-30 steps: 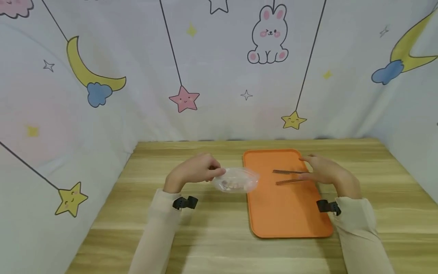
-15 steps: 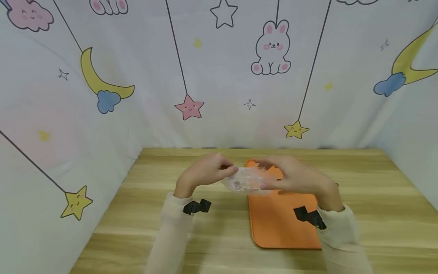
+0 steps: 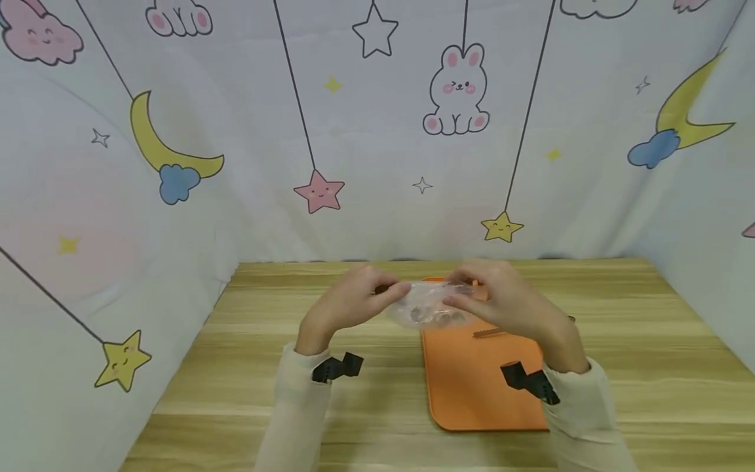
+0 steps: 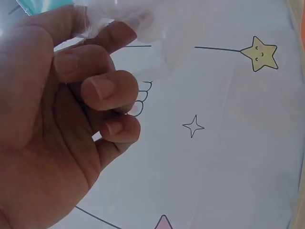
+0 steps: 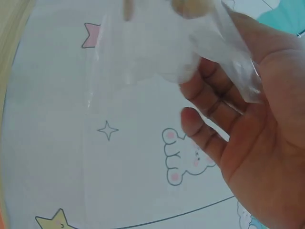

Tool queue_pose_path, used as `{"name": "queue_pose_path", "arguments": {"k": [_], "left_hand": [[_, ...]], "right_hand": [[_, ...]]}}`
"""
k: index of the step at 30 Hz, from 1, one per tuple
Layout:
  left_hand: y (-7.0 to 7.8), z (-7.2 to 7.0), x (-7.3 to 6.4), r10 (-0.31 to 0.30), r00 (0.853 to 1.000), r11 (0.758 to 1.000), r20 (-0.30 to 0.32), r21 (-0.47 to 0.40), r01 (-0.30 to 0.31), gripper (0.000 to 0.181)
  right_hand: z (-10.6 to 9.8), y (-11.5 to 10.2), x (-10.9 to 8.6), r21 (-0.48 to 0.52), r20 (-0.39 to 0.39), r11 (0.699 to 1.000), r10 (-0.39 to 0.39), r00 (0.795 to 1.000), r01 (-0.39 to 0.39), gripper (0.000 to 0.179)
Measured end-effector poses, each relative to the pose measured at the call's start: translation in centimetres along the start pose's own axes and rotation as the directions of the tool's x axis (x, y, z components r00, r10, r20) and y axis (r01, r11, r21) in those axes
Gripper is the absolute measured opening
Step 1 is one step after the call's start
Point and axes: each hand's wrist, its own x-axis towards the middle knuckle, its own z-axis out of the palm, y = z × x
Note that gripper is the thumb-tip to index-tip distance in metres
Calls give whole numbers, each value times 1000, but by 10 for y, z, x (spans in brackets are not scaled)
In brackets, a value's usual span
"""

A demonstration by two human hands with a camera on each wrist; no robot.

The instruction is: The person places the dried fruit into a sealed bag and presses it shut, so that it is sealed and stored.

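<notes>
A clear plastic bag with a few small, indistinct pieces in it hangs between my two hands above the tray's left part. My left hand pinches its left end between thumb and forefinger. At the bag's right side, my right hand grips the plastic with thumb and fingers. In the right wrist view, the film of the bag spreads across to the right hand. Beneath my right hand, dark tongs lie on the orange tray, mostly covered by the hand and wrist.
The tray rests on a wood-grain table, right of its middle. A white curtain printed with stars, moons and a rabbit hangs behind the table and along both sides.
My right hand has left the tongs on the tray, moved left and taken hold of the bag's right side. My left hand has shifted slightly right with the bag.
</notes>
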Motion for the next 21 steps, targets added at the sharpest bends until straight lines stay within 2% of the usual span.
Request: {"name": "queue_pose_path", "arguments": {"k": [3, 6, 10, 13, 17, 21], "left_hand": [[1, -3, -5, 37, 998, 999, -48, -15, -38, 30], [0, -7, -8, 88, 990, 995, -112, -31, -93, 29], [-6, -14, -11, 125, 977, 988, -175, -66, -139, 22], [-10, -19, -13, 137, 975, 986, -175, -73, -152, 23], [-10, -20, -14, 160, 974, 985, -159, -36, -167, 39], [-9, -19, -16, 174, 976, 985, -133, 23, -173, 40]], "right_hand": [[1, 2, 1, 16, -64, 997, -74, 995, 75, 17], [-2, 3, -1, 15, -131, 993, -117, 985, 120, 26], [-8, 5, -7, -7, -230, 987, -161, 960, 163, 29], [-11, 5, -9, -25, -272, 987, -161, 949, 160, 30], [-12, 2, -9, -17, -267, 992, -126, 955, 126, 32], [-9, -2, -7, 4, -252, 990, -135, 958, 140, 32]]}}
